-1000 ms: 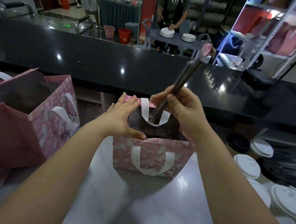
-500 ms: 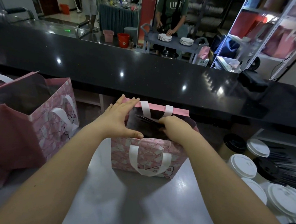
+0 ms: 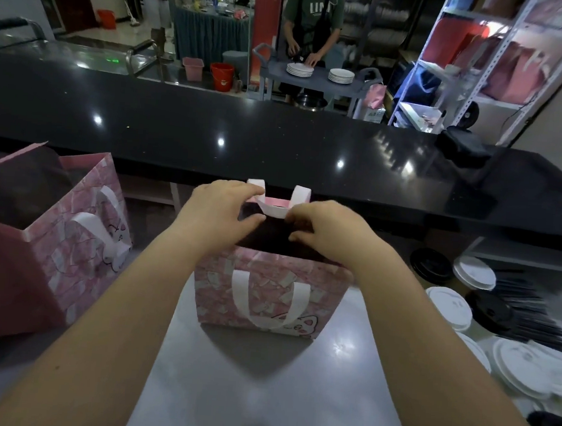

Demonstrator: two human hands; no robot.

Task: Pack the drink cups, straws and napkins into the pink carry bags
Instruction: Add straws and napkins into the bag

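Note:
A small pink carry bag (image 3: 269, 293) with white ribbon handles stands on the grey worktop (image 3: 260, 387) in front of me. Both hands are over its open top. My left hand (image 3: 221, 210) and my right hand (image 3: 322, 224) each pinch an end of the far white handle (image 3: 273, 209) at the bag's back rim. The bag's inside is dark and its contents are hidden. Lidded drink cups (image 3: 447, 307) stand at the right, beside a pile of black straws (image 3: 528, 316).
A larger pink carry bag (image 3: 82, 229) stands open at the left with a dark red one in front of it. A raised black counter (image 3: 277, 146) runs across behind the bag. Beyond it a person handles white plates on a cart (image 3: 315, 79).
My right hand pushed the black straws down into the bag and let go of them. Both hands then moved to the far handle and took hold of it.

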